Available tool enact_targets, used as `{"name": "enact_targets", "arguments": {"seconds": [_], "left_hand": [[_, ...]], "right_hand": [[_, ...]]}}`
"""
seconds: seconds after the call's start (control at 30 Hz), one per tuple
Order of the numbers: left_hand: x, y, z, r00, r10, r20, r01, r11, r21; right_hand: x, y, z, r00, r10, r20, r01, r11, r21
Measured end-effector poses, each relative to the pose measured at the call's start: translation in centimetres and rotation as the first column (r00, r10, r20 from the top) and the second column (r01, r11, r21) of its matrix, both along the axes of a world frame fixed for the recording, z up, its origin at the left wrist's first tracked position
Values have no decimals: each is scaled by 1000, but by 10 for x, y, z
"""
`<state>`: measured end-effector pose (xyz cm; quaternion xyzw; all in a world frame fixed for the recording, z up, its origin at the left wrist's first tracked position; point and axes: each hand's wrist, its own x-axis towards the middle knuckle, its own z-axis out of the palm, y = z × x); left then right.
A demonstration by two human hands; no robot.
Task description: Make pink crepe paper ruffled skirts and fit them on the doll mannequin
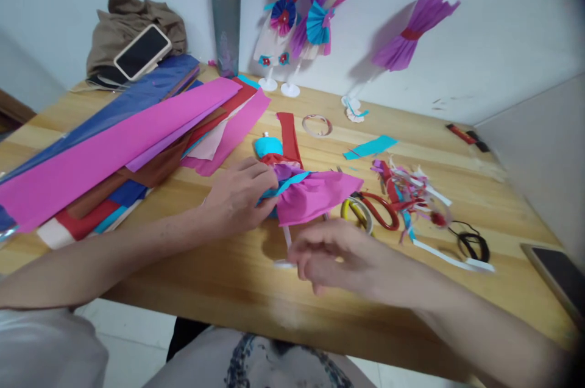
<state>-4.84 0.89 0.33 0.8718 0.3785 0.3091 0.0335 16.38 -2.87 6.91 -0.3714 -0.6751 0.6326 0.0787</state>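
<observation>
A small dress form on a white stand, its turquoise top (269, 146) showing, is on the table in front of me. It wears a pink crepe paper skirt (315, 196) with a turquoise strip across the waist. My left hand (244, 196) is closed around the waist, fingers pressing the strip and gathered paper. A red paper strip (287, 135) sticks up behind the form. My right hand (340, 257), slightly blurred, hovers beside the stand's stem below the skirt. Its fingers are loosely bent and apart, with nothing visible in them; contact with the stem cannot be made out.
Orange-handled scissors (381, 210) and a yellow tape roll (357, 214) lie right of the skirt, near paper scraps (411, 190). Folded coloured paper (137, 147) covers the left side. A bottle (225, 16) and dressed forms (281, 22) stand along the wall. A phone (557, 278) lies right.
</observation>
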Motion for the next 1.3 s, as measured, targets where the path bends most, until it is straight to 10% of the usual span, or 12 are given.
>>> {"name": "enact_targets", "arguments": {"seconds": [0.1,0.67,1.3], "left_hand": [[1,0,-1,999,-35,20,35,999,25],[3,-1,0,998,-41,38,38,997,64],[1,-1,-3,997,-15,73,12,999,46]], "right_hand": [[-8,5,-18,979,-159,-128,140,979,-145],[-23,15,-53,811,-559,-175,566,824,-10],[-31,18,-54,798,-584,-150,595,803,40]]}}
